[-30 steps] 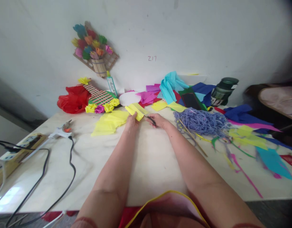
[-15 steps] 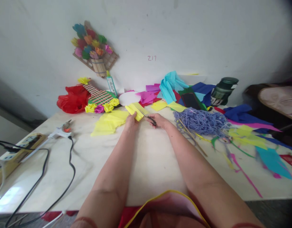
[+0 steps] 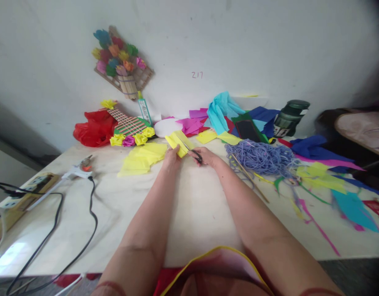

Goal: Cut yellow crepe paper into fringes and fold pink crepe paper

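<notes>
- Your left hand (image 3: 171,157) is pinching the near end of the folded yellow paper (image 3: 177,141), with thumb and fingers shut on it. The paper is sitting at the far middle of the table (image 3: 192,213), its free end pointing away from you.
- Your right hand (image 3: 207,156) is gripping the dark handles of the scissors (image 3: 192,152). The blades are reaching up and left to the paper's right edge, but they are too small to show whether they are parted.
- The paper is looking thin, light and soft, likely tissue or crepe. I am judging that it tears easily and flops wherever it is unsupported.
- Take hold on the folded stack close beside the blades, flat between thumb and fingers, rather than at a loose corner.
- A bigger yellow sheet (image 3: 141,159) is lying just left of your left hand.
- A heap of purple yarn (image 3: 260,156) is lying to the right of your right hand, apart from it.
- A glue gun (image 3: 76,169) is lying well off to the left.
</notes>
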`<state>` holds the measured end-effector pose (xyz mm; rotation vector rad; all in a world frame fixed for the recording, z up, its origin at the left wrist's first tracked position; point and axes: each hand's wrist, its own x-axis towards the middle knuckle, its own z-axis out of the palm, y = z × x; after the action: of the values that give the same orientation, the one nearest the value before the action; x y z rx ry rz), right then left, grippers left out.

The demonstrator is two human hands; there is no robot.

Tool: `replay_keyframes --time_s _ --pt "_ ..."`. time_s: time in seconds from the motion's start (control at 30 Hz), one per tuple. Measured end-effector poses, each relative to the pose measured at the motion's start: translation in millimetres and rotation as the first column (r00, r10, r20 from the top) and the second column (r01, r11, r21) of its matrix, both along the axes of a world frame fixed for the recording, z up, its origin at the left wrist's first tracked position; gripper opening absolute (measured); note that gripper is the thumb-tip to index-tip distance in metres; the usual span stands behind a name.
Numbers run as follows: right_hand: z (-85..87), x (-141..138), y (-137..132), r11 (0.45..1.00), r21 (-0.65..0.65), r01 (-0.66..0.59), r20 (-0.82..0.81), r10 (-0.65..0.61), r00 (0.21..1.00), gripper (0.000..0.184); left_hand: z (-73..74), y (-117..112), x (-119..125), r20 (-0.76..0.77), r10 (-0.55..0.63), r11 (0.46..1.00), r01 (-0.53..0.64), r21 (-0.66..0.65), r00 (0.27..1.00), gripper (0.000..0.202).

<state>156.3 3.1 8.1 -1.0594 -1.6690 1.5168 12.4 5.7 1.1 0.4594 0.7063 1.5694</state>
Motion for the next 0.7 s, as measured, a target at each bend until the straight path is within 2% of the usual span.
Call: replay_keyframes --time_s 0.23,0.7 --pt "-6.8 -2.1 5.1 1.0 0.004 0.018 -0.015 -0.018 1.0 0.035 1.7 -1.1 -0.4 0.005 0.019 1.0 -0.019 -0.024 1.0 0.023" --pt "-5.0 -3.8 1.8 0.997 0.077 0.028 -0.005 -0.028 1.0 0.034 -0.9 1.8 -0.8 -0.03 0.039 0.999 -0.039 0.004 0.999 0.02"
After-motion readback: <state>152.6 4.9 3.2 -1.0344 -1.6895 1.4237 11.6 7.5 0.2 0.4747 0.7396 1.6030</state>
